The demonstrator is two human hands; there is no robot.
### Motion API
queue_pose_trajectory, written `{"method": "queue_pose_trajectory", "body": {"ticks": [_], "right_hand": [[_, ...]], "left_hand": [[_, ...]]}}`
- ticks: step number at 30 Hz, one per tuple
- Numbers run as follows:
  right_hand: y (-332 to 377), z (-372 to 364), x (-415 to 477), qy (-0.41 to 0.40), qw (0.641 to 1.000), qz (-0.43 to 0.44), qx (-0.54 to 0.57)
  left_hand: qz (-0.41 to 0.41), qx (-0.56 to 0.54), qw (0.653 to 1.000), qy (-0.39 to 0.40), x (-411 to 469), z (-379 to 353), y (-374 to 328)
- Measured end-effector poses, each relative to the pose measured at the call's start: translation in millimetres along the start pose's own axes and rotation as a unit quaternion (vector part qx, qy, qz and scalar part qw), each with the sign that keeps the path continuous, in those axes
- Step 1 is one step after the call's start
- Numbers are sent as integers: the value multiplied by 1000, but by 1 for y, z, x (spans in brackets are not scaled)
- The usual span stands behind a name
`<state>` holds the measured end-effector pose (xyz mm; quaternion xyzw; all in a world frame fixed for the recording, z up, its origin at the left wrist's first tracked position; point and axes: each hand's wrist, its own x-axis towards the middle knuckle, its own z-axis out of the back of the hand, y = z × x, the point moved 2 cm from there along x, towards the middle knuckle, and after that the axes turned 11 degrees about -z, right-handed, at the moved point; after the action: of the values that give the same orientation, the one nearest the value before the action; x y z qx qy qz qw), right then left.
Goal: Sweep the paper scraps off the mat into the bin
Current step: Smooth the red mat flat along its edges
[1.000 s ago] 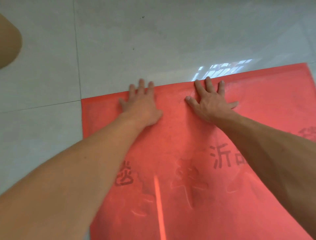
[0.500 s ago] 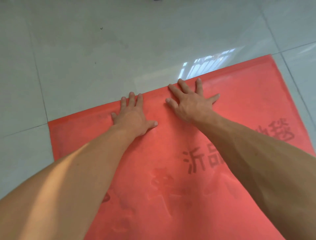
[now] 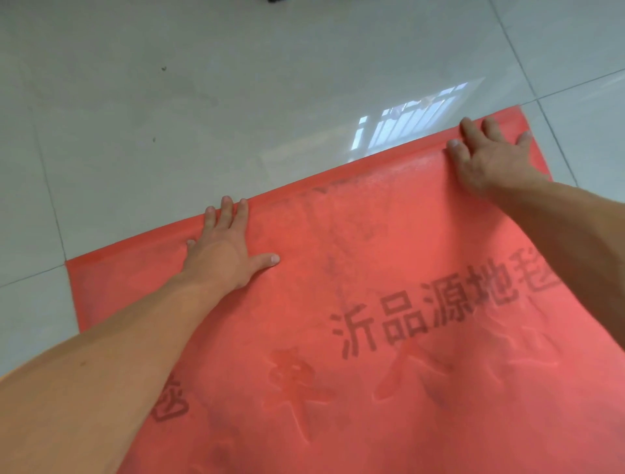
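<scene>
A red mat [image 3: 355,270] with dark printed characters and embossed patterns lies flat on the tiled floor and fills the lower right of the view. My left hand [image 3: 226,250] presses palm-down on the mat, fingers spread, fingertips at its far edge. My right hand [image 3: 490,152] lies flat near the mat's far right corner, fingers apart and reaching the edge. Neither hand holds anything. No paper scraps and no bin are in view.
Glossy grey floor tiles [image 3: 203,118] stretch beyond the mat's far edge, with a bright window reflection [image 3: 409,115] just past it. Two small dark specks [image 3: 163,68] lie on the floor. Something dark [image 3: 274,1] pokes in at the top edge.
My right hand has slid right along the mat's far edge to the corner, away from my left hand. The left hand stays pressed in about the same spot.
</scene>
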<state>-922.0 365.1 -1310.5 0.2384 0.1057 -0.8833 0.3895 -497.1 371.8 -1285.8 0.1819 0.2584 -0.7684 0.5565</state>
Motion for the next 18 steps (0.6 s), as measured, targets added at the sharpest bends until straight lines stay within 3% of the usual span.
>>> {"method": "queue_pose_trajectory", "body": {"ticks": [4,9,13,18], "right_hand": [[3,0,-20,-1,997,-53,48],[-6,1,14,-16,998,-26,47],[-1,-2,16,-23,996,-68,48],[8,13,3,-34,998,-57,25]], "left_hand": [[-3,0,1000,-5,0,0,-1],[-2,2,1000,-8,1,0,0],[-4,1,1000,-9,3,-1,1],[-3,1,1000,-1,3,-2,2]]}}
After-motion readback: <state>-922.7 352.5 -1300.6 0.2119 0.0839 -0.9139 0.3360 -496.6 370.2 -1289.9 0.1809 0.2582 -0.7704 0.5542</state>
